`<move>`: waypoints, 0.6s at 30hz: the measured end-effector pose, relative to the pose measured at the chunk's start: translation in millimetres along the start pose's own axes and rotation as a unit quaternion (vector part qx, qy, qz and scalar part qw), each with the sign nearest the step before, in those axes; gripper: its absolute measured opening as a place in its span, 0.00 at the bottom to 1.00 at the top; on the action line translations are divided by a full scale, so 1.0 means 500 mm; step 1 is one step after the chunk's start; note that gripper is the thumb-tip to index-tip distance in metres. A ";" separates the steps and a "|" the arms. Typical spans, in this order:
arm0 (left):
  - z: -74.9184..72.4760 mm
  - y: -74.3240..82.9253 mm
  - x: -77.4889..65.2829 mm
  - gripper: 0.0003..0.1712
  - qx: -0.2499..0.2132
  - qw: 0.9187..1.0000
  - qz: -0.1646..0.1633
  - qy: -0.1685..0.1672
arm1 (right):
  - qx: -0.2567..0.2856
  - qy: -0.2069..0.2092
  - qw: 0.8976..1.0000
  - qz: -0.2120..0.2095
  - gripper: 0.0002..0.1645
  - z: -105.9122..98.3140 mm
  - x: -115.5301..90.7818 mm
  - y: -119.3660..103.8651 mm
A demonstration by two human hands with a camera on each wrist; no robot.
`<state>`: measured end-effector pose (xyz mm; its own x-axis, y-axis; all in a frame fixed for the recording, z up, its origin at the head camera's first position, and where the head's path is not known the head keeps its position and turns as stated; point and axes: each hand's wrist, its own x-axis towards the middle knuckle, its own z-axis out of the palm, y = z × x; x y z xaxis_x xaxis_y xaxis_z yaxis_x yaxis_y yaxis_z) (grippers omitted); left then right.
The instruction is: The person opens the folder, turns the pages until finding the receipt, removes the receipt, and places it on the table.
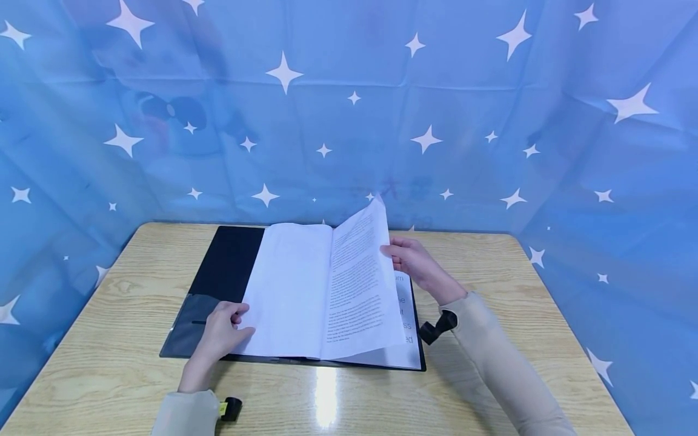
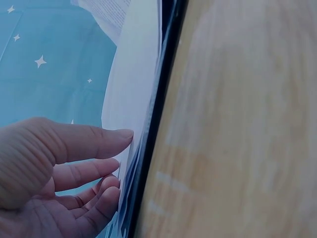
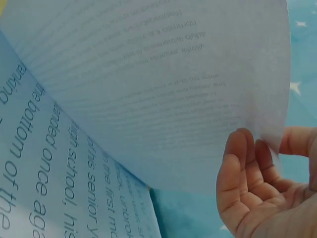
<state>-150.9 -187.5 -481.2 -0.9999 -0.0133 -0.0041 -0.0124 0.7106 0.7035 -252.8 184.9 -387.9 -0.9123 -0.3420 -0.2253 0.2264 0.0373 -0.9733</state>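
Note:
An open black folder (image 1: 229, 257) holds a stack of white sheets, spread to a blank left page (image 1: 289, 284) and a raised right-hand page (image 1: 360, 290) printed with small text. My right hand (image 1: 418, 265) pinches that raised page at its outer edge, thumb on one face and fingers behind it in the right wrist view. Under the lifted page a sheet with large print (image 3: 34, 148) shows. My left hand (image 1: 220, 330) rests at the outer edge of the blank page; in the left wrist view its thumb (image 2: 99, 141) lies extended against the paper, the other fingers loosely bent.
The folder lies on a light wooden table (image 1: 283, 399), and its lower left has a dark translucent pocket (image 1: 188, 324). A blue curtain with white stars (image 1: 349, 121) hangs behind and beside the table. Black wrist cameras (image 1: 438, 327) sit at both sleeves.

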 end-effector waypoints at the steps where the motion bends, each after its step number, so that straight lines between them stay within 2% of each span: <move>1: 0.000 0.000 0.000 0.24 0.000 1.000 -0.001 0.000 | 0.003 -0.002 1.000 -0.001 0.18 0.004 0.000 -0.002; 10: -0.001 0.003 -0.001 0.24 -0.001 1.000 -0.005 0.000 | 0.014 -0.010 1.000 -0.018 0.10 0.032 0.001 -0.013; 18: 0.001 0.001 0.000 0.24 -0.003 1.000 0.000 0.006 | 0.019 -0.018 0.999 -0.028 0.09 0.062 0.013 -0.017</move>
<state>-150.9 -186.8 -481.2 -0.9997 -0.0227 0.0041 -0.0132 0.7061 0.7080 -250.1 153.4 -379.8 -0.9113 -0.3758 -0.1684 0.1888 -0.0178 -0.9819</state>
